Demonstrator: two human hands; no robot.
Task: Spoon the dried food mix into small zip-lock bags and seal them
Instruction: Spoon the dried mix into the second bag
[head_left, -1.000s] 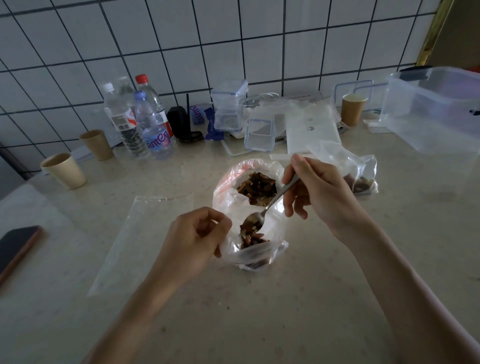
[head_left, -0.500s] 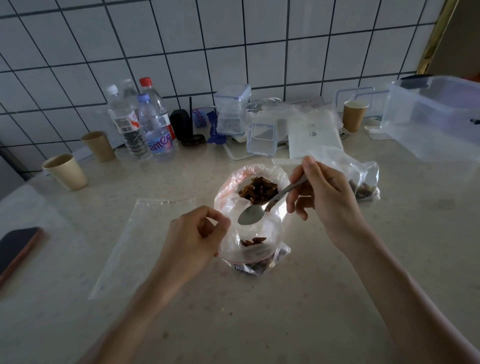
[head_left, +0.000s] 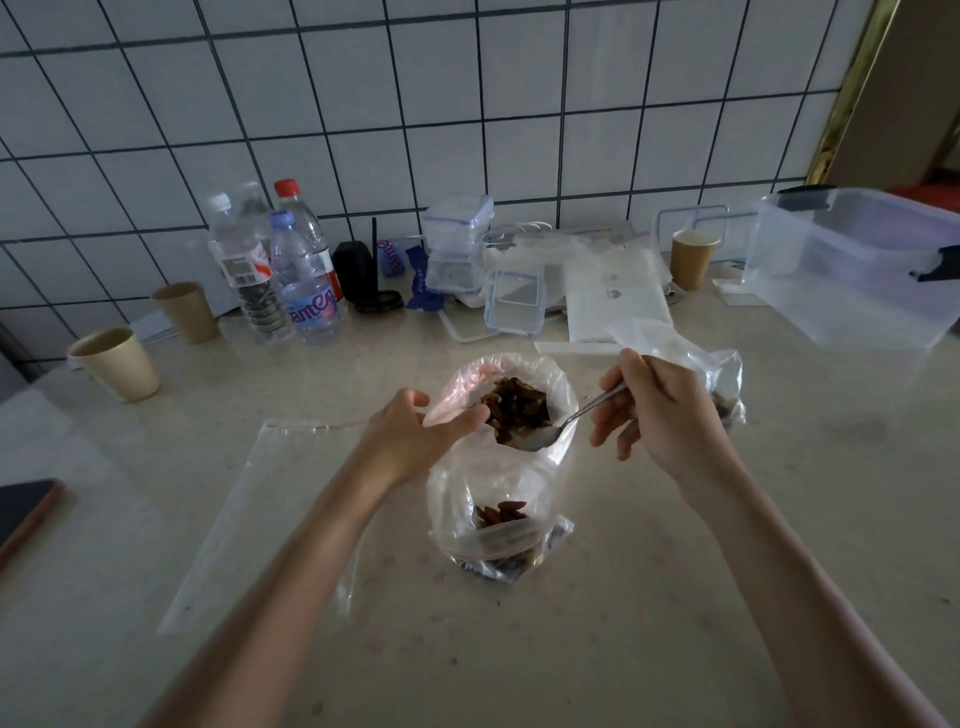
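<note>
Tiled wall, beige counter (head_left: 675, 597) | left hand (head_left: 410, 441) pinches big bag (head_left: 563, 387) rim | right hand (head_left: 660, 415) grips spoon (head_left: 558, 428) in mix (head_left: 517, 408) | small bag (head_left: 498, 525) open just before it

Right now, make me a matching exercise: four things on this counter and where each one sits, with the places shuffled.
Things:
1 spoon
2 phone
3 red-capped bottle
4 clear storage tub

Places:
A far right
B in the right hand, bowl in the big food bag
C left edge
D by the tiled wall, back left

Pairs: 1-B, 2-C, 3-D, 4-A
</note>
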